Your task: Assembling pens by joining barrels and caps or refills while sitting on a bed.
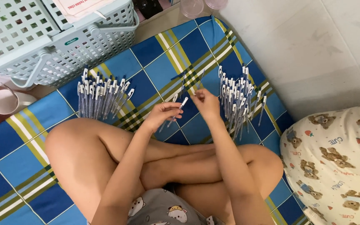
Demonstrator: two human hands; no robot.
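Broadly, the risks here come from how crowded the surface is. The person sits cross-legged on a blue plaid mat (pixel 167 62) laid on the floor, with a pale green plastic basket (pixel 55 37) beyond the left knee and a bear-print pillow (pixel 338 162) at the right. Two heaps of clear ballpoint pens lie on the mat: the left pile of pens (pixel 103 98) fanned out just beyond the left knee, the right pile of pens (pixel 238 104) close beside the right hand. A shift of either knee could, I judge, sweep into the left pile and scatter it, and the soft mat gives round barrels little to stop them rolling.

The left hand (pixel 163 116) is closed around a clear pen (pixel 179 109), white-capped end pointing up toward the other hand. The right hand (pixel 207 103) is pinched shut at the fingertips, touching or nearly touching the pen's tip; whether it holds a small part there is too fine to tell. Any such piece could slip and vanish into the plaid pattern.

A few thin blue refills (pixel 188 79) lie loose just beyond the hands, easy to brush aside. A white cup (pixel 5 101) stands at the mat's left edge, well apart.
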